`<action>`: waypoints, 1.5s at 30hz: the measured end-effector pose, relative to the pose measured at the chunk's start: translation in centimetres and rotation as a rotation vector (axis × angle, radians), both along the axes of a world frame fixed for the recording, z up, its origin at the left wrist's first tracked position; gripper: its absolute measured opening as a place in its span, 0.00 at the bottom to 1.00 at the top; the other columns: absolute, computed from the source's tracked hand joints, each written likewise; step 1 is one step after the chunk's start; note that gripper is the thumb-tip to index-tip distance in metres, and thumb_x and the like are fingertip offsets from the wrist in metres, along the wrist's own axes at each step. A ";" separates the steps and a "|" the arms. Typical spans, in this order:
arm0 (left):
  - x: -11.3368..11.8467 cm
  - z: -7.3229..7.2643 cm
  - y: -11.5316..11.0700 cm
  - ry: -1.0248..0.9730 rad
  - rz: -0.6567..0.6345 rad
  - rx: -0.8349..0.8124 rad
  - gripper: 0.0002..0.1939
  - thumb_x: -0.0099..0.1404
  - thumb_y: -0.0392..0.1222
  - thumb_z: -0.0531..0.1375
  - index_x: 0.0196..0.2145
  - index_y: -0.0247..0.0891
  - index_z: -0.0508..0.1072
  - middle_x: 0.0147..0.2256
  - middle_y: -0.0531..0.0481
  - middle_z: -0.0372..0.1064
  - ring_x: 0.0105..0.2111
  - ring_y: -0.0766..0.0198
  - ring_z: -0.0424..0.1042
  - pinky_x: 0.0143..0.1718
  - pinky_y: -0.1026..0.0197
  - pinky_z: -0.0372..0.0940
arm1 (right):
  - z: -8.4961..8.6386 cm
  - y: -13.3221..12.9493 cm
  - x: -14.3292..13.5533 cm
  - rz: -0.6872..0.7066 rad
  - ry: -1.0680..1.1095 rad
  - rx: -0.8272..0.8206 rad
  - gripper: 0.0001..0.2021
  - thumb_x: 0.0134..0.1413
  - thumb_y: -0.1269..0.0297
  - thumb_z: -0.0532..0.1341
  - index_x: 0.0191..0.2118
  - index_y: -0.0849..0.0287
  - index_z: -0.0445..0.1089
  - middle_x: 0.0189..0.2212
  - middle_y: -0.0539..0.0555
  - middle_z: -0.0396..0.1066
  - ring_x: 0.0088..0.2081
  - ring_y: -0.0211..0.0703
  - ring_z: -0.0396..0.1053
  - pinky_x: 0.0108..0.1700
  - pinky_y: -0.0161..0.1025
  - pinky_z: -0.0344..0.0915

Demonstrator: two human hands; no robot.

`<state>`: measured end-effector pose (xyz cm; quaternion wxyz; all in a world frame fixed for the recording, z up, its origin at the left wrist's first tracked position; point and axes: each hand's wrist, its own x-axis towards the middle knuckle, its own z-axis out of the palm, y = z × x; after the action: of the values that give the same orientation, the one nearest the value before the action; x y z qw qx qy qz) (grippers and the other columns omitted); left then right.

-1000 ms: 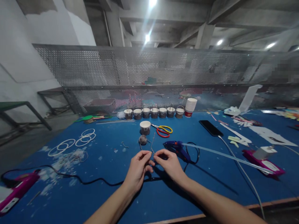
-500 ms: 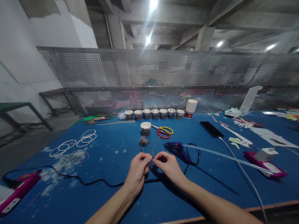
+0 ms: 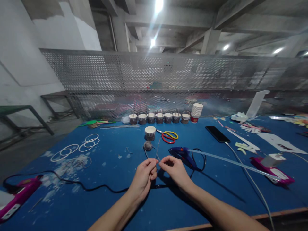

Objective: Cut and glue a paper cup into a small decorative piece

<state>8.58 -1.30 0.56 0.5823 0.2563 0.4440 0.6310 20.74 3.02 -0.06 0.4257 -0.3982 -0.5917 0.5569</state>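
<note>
My left hand [image 3: 144, 175] and my right hand [image 3: 175, 171] meet fingertip to fingertip above the blue table. Both are closed in a pinch on a thin grey yarn strand [image 3: 158, 148], whose free end sticks up between them. Just beyond lies a small ball of grey yarn [image 3: 148, 145], its tail running toward my left hand. Behind the ball stands a paper cup wrapped in grey [image 3: 150, 133]. Scissors with red and yellow handles [image 3: 169, 136] lie beside that cup. To the right of my right hand rests a blue glue gun [image 3: 184, 154] with a long clear glue stick.
Several grey-wrapped cups [image 3: 159, 118] line the back, next to a stack of paper cups [image 3: 197, 112]. White rings [image 3: 89, 143] and yarn scraps lie left. A phone [image 3: 218, 134] and a pink power strip [image 3: 271, 171] are on the right. A black cord [image 3: 106, 188] crosses the table.
The yarn's free end has swung from leaning right to nearly upright. Both hands have shifted very slightly and still pinch close together.
</note>
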 end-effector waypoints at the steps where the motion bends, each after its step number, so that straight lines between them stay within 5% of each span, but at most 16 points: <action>1: 0.0 0.1 0.0 0.004 0.007 0.001 0.18 0.39 0.47 0.71 0.22 0.31 0.72 0.13 0.61 0.53 0.13 0.79 0.48 0.15 0.71 0.43 | 0.0 0.0 0.0 -0.001 0.001 -0.001 0.10 0.36 0.58 0.64 0.22 0.60 0.68 0.19 0.48 0.65 0.23 0.36 0.59 0.27 0.34 0.58; 11: 0.0 -0.2 -0.2 0.074 0.057 -0.039 0.17 0.39 0.46 0.71 0.21 0.33 0.70 0.13 0.59 0.58 0.14 0.76 0.52 0.15 0.71 0.47 | 0.0 -0.1 0.0 0.003 0.000 -0.010 0.10 0.36 0.59 0.65 0.22 0.60 0.68 0.19 0.48 0.65 0.23 0.36 0.59 0.26 0.34 0.58; 17: 0.1 -0.6 -0.3 0.088 0.060 -0.042 0.19 0.40 0.47 0.71 0.22 0.35 0.67 0.12 0.64 0.50 0.13 0.79 0.44 0.15 0.72 0.39 | -0.1 -0.2 0.1 0.017 0.002 -0.009 0.10 0.36 0.58 0.65 0.22 0.60 0.67 0.19 0.48 0.65 0.23 0.36 0.59 0.26 0.34 0.57; 27: 0.5 -0.1 -0.3 0.033 0.057 -0.039 0.12 0.46 0.43 0.66 0.23 0.33 0.70 0.14 0.62 0.50 0.15 0.77 0.45 0.16 0.70 0.42 | -0.1 -0.1 0.1 0.021 0.016 -0.021 0.11 0.36 0.58 0.66 0.22 0.60 0.67 0.19 0.48 0.64 0.23 0.35 0.59 0.27 0.34 0.57; 36: 0.4 -0.6 -0.2 0.070 0.060 0.000 0.16 0.41 0.45 0.70 0.21 0.33 0.70 0.14 0.58 0.58 0.16 0.74 0.56 0.19 0.69 0.48 | -0.2 0.0 0.1 0.009 0.036 -0.034 0.11 0.35 0.58 0.67 0.22 0.60 0.67 0.19 0.48 0.65 0.23 0.36 0.60 0.26 0.34 0.58; 45: 0.4 -0.7 -0.2 0.092 0.065 -0.041 0.18 0.41 0.47 0.70 0.23 0.35 0.66 0.12 0.62 0.55 0.13 0.76 0.51 0.15 0.71 0.43 | -0.2 -0.1 0.1 0.016 0.019 -0.031 0.11 0.35 0.58 0.66 0.22 0.60 0.67 0.18 0.47 0.64 0.23 0.36 0.59 0.27 0.34 0.57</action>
<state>8.97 -1.51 -0.17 0.5456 0.2586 0.4910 0.6280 20.83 2.90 -0.28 0.4203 -0.3948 -0.5821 0.5733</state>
